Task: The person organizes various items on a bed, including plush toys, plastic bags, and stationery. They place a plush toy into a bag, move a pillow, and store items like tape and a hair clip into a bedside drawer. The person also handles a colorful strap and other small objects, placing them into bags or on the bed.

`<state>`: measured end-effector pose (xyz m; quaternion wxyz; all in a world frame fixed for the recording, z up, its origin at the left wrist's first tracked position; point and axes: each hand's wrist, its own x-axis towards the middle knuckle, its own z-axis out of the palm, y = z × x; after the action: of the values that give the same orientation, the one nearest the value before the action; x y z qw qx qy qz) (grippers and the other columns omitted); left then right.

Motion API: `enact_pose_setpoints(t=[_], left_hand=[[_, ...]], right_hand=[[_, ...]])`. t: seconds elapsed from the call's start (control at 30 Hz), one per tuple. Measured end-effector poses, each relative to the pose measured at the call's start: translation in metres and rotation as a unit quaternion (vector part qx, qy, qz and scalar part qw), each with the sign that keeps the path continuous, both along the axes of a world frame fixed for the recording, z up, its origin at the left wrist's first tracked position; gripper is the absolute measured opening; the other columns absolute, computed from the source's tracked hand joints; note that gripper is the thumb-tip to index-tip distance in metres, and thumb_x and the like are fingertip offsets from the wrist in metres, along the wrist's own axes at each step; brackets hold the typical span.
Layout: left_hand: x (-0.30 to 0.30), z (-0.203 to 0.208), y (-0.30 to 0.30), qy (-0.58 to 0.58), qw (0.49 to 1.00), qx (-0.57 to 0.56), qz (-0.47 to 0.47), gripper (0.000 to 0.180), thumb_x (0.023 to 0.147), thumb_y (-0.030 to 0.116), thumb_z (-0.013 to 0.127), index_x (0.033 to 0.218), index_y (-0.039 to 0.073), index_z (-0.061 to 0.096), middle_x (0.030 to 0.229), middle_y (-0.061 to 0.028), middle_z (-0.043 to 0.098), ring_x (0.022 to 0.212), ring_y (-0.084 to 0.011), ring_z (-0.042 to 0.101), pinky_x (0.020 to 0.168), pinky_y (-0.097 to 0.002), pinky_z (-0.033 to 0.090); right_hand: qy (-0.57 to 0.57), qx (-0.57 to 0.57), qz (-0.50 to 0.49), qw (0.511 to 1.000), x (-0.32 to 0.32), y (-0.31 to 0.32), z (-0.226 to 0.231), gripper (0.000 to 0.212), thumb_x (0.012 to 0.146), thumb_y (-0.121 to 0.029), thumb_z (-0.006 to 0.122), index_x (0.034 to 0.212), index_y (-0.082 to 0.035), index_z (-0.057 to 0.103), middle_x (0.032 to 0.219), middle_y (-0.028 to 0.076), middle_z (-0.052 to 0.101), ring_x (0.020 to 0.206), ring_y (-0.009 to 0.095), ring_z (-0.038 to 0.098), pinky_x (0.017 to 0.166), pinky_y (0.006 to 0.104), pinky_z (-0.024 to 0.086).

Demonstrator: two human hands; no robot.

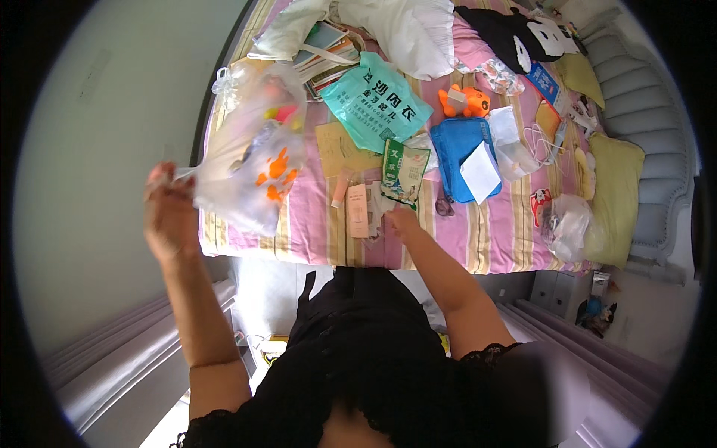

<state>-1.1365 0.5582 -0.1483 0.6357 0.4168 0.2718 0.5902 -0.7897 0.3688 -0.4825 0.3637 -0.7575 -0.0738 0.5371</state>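
My left hand (170,213) is raised at the left, its fingers closed on the gathered edge of a translucent plastic bag (246,183). Orange paw-like shapes show on the bag, with colourful things inside it. My right hand (402,222) is closed at the lower edge of a green and white packet (405,172); its fingertips are partly hidden. Just left of that hand lie a pale pink box (358,211), a small pink tube (341,188) and a flat clear wrapper (376,198). Above the packet a turquoise plastic bag (366,97) lies spread out.
All this lies on a bed with a striped sheet (299,243). Right of the packet are a blue pouch (452,149) with white paper (479,173), an orange plush toy (464,102) and dark glasses (444,206). Books (328,63) are stacked behind; a grey headboard (650,142) stands right.
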Motion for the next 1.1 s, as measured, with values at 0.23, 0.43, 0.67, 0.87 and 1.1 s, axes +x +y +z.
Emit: enact_pose_setpoints(t=[0.23,0.43,0.67,0.87,1.1], left_hand=[[-0.038,0.1,-0.058,0.124,0.989,0.064,0.054,0.062,0.087,0.029,0.055,0.133,-0.005,0.034,0.139,-0.0268,0.029,0.073,-0.0123,0.04,0.073,-0.0272,0.04],[-0.06,0.087,-0.071,0.16,0.981,-0.003,0.11,0.073,0.08,0.032,0.066,0.131,-0.007,0.031,0.136,-0.0259,0.031,0.063,-0.0103,0.039,0.055,-0.0202,0.039],[-0.065,0.067,-0.07,0.179,0.978,-0.092,0.049,0.071,0.078,0.031,0.068,0.13,-0.005,0.036,0.13,-0.0228,0.038,0.054,-0.0065,0.038,0.044,-0.0171,0.034],[-0.099,0.047,-0.064,0.254,0.938,-0.208,0.112,0.055,0.082,0.032,0.067,0.122,-0.001,0.049,0.113,-0.0163,0.054,0.045,-0.0038,0.036,0.041,-0.0151,0.029],[-0.077,0.029,-0.047,0.215,0.954,-0.206,0.034,0.061,0.077,0.032,0.072,0.121,-0.002,0.048,0.117,-0.0165,0.053,0.047,-0.0031,0.039,0.044,-0.0152,0.031]], right_hand=[[-0.112,-0.093,0.005,0.989,0.077,0.025,-0.086,0.037,0.07,-0.024,0.07,0.093,0.003,0.06,0.078,0.015,0.06,0.064,0.022,0.058,0.045,0.0362,0.044],[-0.228,-0.085,-0.135,0.961,0.102,0.046,-0.157,0.06,0.066,-0.017,0.078,0.11,0.013,0.05,0.097,0.02,0.061,0.076,0.024,0.062,0.061,0.0346,0.05],[-0.065,-0.05,-0.063,0.995,0.107,0.07,-0.088,0.029,0.072,-0.013,0.074,0.092,0.005,0.064,0.086,0.01,0.064,0.072,0.019,0.06,0.063,0.0326,0.047],[0.047,0.095,-0.079,0.991,0.07,0.091,0.036,0.029,0.079,-0.009,0.068,0.104,0.004,0.06,0.093,0.008,0.064,0.078,0.017,0.059,0.07,0.0299,0.046],[0.046,0.196,0.046,0.978,-0.009,0.106,0.086,0.024,0.081,-0.013,0.067,0.098,0.003,0.063,0.089,0.006,0.065,0.074,0.011,0.058,0.065,0.0265,0.045]])
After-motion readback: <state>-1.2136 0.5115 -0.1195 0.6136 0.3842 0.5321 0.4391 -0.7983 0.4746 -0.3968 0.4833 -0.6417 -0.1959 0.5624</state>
